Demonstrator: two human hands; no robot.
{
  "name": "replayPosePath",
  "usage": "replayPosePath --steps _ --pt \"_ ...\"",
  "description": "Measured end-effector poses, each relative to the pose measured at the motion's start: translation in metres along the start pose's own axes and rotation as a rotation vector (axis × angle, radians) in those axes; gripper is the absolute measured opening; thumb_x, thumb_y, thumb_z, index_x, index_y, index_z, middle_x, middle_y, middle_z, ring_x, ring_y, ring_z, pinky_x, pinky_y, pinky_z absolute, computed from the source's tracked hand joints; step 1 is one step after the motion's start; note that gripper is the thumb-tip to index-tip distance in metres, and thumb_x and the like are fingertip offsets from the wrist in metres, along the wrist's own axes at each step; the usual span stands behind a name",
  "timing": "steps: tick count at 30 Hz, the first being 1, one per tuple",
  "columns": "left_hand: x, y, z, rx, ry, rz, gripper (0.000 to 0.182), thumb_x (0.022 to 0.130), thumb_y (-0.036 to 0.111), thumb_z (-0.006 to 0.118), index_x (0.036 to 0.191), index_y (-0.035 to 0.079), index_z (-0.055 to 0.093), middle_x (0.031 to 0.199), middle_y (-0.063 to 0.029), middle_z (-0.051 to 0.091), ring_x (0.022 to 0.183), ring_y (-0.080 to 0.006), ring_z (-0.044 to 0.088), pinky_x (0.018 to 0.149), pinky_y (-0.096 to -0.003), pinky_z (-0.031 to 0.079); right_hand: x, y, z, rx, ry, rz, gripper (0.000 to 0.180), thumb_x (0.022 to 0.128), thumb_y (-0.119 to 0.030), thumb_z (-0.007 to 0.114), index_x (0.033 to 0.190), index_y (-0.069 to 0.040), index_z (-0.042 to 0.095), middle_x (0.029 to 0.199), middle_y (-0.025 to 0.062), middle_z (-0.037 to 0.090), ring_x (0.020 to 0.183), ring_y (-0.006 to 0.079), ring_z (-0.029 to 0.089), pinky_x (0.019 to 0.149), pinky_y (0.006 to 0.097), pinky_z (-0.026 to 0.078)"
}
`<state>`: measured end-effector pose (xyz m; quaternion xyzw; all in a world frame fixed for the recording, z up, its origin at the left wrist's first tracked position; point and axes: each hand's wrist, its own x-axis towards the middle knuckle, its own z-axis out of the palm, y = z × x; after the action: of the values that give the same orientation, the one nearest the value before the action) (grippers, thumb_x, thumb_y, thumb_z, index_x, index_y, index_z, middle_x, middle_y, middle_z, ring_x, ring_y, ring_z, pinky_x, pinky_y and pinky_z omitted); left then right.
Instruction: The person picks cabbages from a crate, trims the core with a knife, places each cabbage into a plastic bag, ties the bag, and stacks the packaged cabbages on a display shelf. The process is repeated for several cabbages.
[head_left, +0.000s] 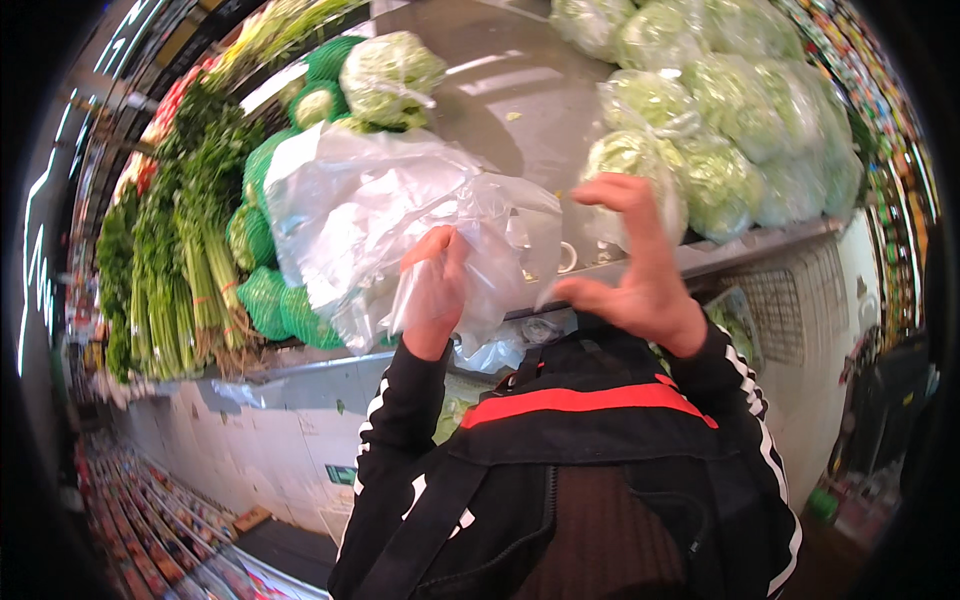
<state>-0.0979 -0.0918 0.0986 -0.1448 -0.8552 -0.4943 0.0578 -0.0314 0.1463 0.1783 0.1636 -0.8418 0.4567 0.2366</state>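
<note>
My left hand (435, 289) grips a thin clear plastic bag (491, 247), which spreads from the fingers towards the right. Beneath and behind it lies a heap of whitish plastic bags (360, 195). To the right, my right hand (637, 277) is raised with thumb and fingers spread wide, holding nothing and slightly blurred. Just beyond that hand, a bagged head of lettuce (630, 161) rests at the near end of a pile of similar bagged heads (727, 127). A pale leafy head (390, 75) sits behind the bag heap.
Green net bags of vegetables (259, 236) line the left side of the heap. Bunches of celery (202, 262) lie farther left. The metal counter (510, 97) runs between the produce piles. Under its front edge at right stands a wire basket (780, 311).
</note>
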Motion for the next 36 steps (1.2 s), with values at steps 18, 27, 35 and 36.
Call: replayPosePath --steps 18,27,35,36 --pt "-0.044 0.053 -0.008 0.046 -0.816 0.300 0.028 0.085 0.015 0.067 0.110 0.004 0.063 0.100 -0.0130 0.065 0.089 -0.0319 0.063 0.078 -0.0391 0.050 -0.073 0.026 -0.028 0.168 -0.222 -0.163 0.017 0.081 -0.011 0.074 0.095 -0.008 0.064 0.098 0.0074 0.059 0.092 0.0280 0.055 0.090 0.0435 0.043" --pt "-0.046 0.109 0.072 -0.252 -1.150 0.138 0.029 0.088 0.023 0.064 0.104 -0.001 0.067 0.093 -0.0087 0.070 0.082 -0.0165 0.062 0.076 -0.0327 0.050 -0.176 0.032 -0.115 0.350 -0.200 0.236 0.007 0.082 -0.004 0.071 0.085 -0.001 0.065 0.082 0.0092 0.062 0.077 0.0218 0.060 0.069 0.0303 0.047" --pt "-0.047 0.111 0.148 0.113 -1.208 -0.075 0.029 0.085 0.010 0.066 0.111 -0.004 0.066 0.102 -0.0049 0.069 0.093 -0.0105 0.059 0.078 -0.0297 0.050 -0.254 0.035 -0.146 0.565 -0.031 0.601 0.007 0.085 -0.005 0.069 0.085 0.001 0.067 0.075 0.0025 0.065 0.070 0.0054 0.058 0.062 0.0226 0.046" --pt "-0.051 0.111 0.157 -0.015 -1.015 -0.033 0.030 0.087 0.009 0.066 0.114 -0.002 0.065 0.106 -0.0058 0.068 0.093 -0.0113 0.060 0.077 -0.0299 0.050 -0.261 0.039 -0.148 0.502 -0.016 0.661 0.006 0.084 -0.004 0.069 0.083 0.001 0.066 0.072 0.0021 0.064 0.068 0.0056 0.058 0.062 0.0229 0.047"
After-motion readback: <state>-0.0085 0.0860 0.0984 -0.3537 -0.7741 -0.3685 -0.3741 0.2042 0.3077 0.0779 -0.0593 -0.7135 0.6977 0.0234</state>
